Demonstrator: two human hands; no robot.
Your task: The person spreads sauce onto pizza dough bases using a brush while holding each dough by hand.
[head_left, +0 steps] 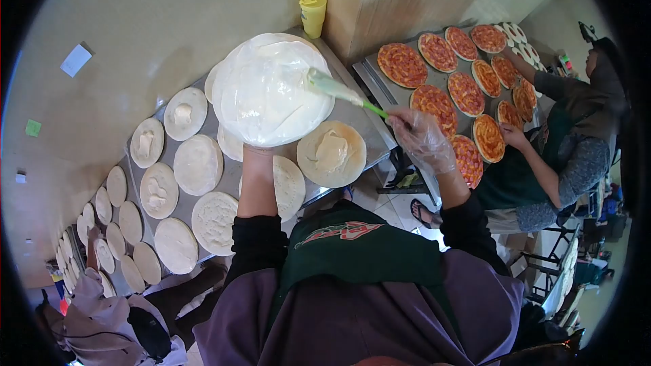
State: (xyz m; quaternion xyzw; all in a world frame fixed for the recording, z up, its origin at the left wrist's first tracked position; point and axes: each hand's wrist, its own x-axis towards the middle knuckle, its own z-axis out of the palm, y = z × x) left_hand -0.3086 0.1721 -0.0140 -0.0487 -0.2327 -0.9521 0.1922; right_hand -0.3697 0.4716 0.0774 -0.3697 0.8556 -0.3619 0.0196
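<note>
A large dough round (254, 88) coated in glossy white sauce is raised above the table. My left hand (258, 151) holds it from below, with only the wrist showing and the fingers hidden. My right hand (422, 139), in a clear plastic glove, is closed around the green handle of a spatula (339, 89). The spatula's pale, sauce-covered head touches the right part of the coated round. Just below and to the right lies a dough round with a dollop of sauce (332, 152).
More dough rounds (197, 165) cover the metal table (314, 193) leftward. A yellow cup (312, 15) stands at its far corner. On the right, a co-worker (576, 142) reaches over red-topped rounds (466, 93) on another table. Another person (112, 325) is at lower left.
</note>
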